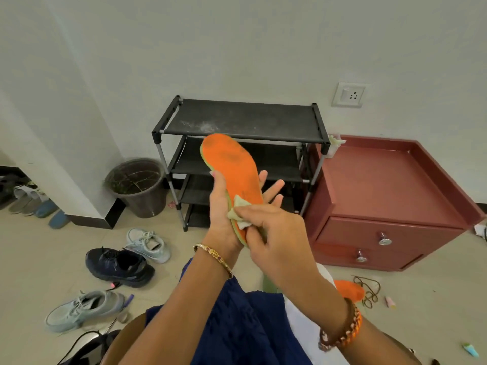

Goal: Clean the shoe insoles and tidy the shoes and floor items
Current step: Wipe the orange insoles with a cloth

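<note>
Against the wall a red cabinet [390, 196] is sitting just beside a black shoe rack [242, 122], with a dark bucket [138, 187] near the rack's other side. On the floor to the left, a black sneaker [120, 266] is lying between two pale sneakers [149, 245]. Held up before the rack, the orange insole [234, 167] is resting in the left hand [224, 217], whose fingers are curling round its edge. The right hand [271, 233] is pinching a small cloth [238, 209] and pressing it onto the insole's heel end.
</note>
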